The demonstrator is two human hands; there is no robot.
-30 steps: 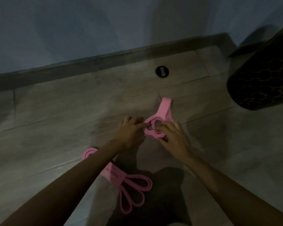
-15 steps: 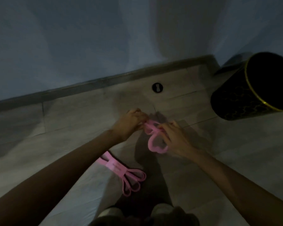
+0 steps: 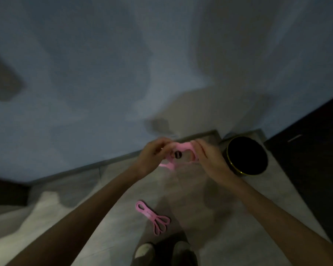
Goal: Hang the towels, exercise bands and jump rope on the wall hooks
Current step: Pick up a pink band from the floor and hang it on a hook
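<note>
One pink band hangs pinched between left hand and right hand fingers.

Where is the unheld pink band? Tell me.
The loose band lies on the floor, bottom centre of the head view, just ahead of the feet.

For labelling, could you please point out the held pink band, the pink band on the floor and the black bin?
Held pink band (image 3: 182, 145): head view, its top stretch.
Floor pink band (image 3: 148, 213): head view, wide middle section.
Black bin (image 3: 227, 154): head view, left side of the gold rim.
</note>
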